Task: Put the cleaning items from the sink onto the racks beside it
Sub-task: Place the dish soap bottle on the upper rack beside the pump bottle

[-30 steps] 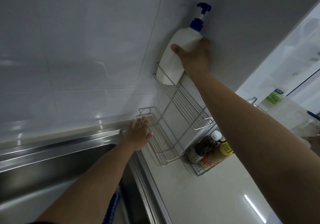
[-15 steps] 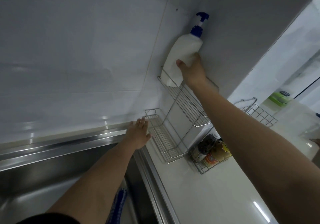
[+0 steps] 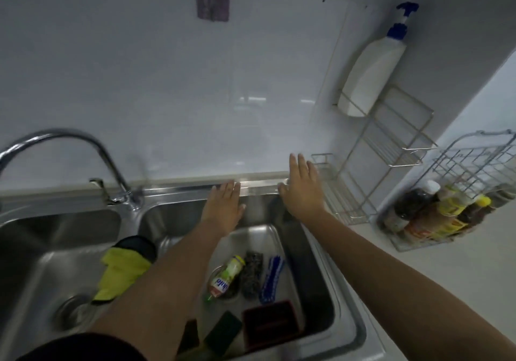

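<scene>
Left hand [image 3: 223, 209] and right hand [image 3: 303, 190]: open, empty, over back rim of sink [image 3: 346, 330]. Pump bottle [image 3: 370, 77]: upright on top shelf of rack [image 3: 391, 148].

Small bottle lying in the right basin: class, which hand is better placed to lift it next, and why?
Probably the left hand: open and empty, it hovers over the basin's back edge above the small bottle. The right hand, also open, sits nearer the wire rack.
</scene>
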Available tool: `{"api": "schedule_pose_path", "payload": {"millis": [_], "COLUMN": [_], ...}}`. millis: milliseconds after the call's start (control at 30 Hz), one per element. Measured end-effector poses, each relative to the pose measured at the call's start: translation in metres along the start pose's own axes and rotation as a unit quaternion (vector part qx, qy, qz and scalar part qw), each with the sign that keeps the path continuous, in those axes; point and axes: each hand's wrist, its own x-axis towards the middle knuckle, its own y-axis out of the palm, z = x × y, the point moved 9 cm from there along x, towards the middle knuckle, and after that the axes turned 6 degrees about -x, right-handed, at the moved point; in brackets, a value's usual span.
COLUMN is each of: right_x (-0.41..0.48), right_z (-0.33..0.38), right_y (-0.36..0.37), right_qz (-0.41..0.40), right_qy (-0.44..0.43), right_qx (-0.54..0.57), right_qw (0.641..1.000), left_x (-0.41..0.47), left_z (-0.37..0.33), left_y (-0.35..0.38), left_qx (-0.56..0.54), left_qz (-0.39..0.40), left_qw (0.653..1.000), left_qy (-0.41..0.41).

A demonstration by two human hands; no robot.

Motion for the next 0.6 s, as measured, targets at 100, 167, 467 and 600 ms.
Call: {"api": "schedule_pose_path", "payload": {"millis": [100,167,467,600], "right_x": [-0.029,-0.045,-0.100,-0.114], "right_z": [0.039,0.062,0.127,0.139], "right_y": [0.061,0.095,0.215,0.259], "right_qz": [0.083,0.130,0.283,0.331], "right_qy": [-0.050,-0.083,-0.200,-0.229], "right_qx": [0.000,-0.023,-0.123,-0.150], "right_qw": [0.995,0.988,0.930,0.903], "left_x": [-0.045,-0.074,-0.165,-0.176], "left_z": [0.051,0.086,0.189,0.200], "left_y": [0.006,0.013,0.056,0.073], "left_qx": [0.006,0.018,0.002,-0.025], "left_qz": [-0.004,0.004,0.011,-0.011], "left_qw": [0.999,0.997,0.978,0.978], "left_qy": [-0.044,-0.080,-0.207,-0.209]}}
